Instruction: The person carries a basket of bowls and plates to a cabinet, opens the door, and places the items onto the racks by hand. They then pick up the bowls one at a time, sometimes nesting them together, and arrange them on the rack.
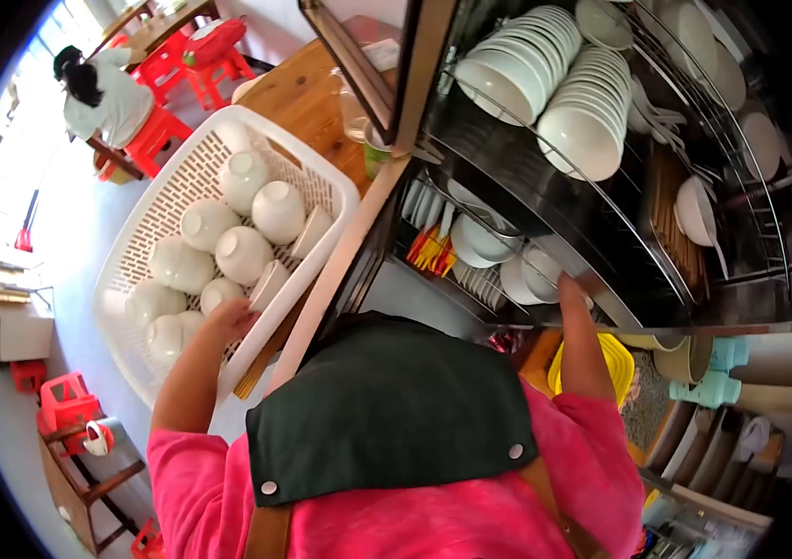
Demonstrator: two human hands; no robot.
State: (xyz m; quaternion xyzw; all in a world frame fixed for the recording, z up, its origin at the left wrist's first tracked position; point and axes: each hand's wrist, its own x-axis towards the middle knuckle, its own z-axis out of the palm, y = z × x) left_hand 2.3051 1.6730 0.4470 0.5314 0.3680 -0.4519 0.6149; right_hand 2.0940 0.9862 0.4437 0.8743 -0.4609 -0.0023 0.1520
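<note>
My left hand (225,324) reaches over the near side of a white plastic basket (345,200). Its fingers are curled together against a white cup (271,281) leaning by the wall. Several more white cups (243,254) lie upside down or on their sides in the basket. On the lower rack of the cabinet, my right hand (571,287) is closed at the edge of a white bowl (542,272). The bowl and the rack partly hide its fingertips. Another white bowl (517,281) stands close beside it.
Two rows of nested white bowls (584,130) fill the upper rack (592,200). Chopsticks (671,214) and spoons lie farther right. The open cabinet door (359,238) stands between basket and racks. A yellow basket (606,363) is below right. A person (115,91) sits at the far left.
</note>
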